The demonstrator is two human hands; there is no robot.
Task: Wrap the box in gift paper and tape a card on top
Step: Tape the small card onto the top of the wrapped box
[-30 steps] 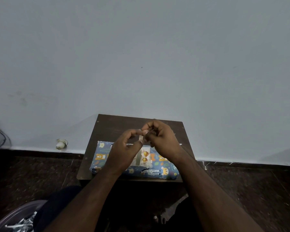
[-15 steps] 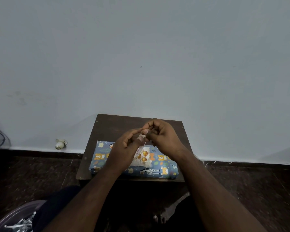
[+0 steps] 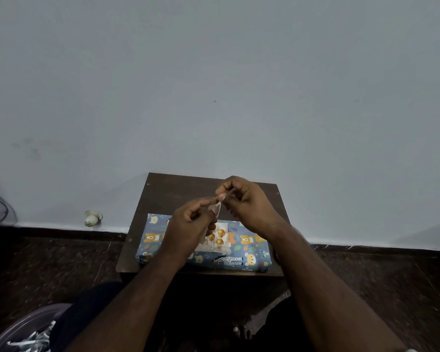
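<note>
Head view: hands (image 3: 219,212) (raised) pinching tape (image 3: 217,208)

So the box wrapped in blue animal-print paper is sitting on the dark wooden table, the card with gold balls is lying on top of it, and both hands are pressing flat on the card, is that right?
Not quite. The head view shows both hands raised above the card with gold balls, the left hand and right hand pinching a clear strip of tape between them. The blue animal-print wrapped box does sit on the dark wooden table, card on top.
</note>
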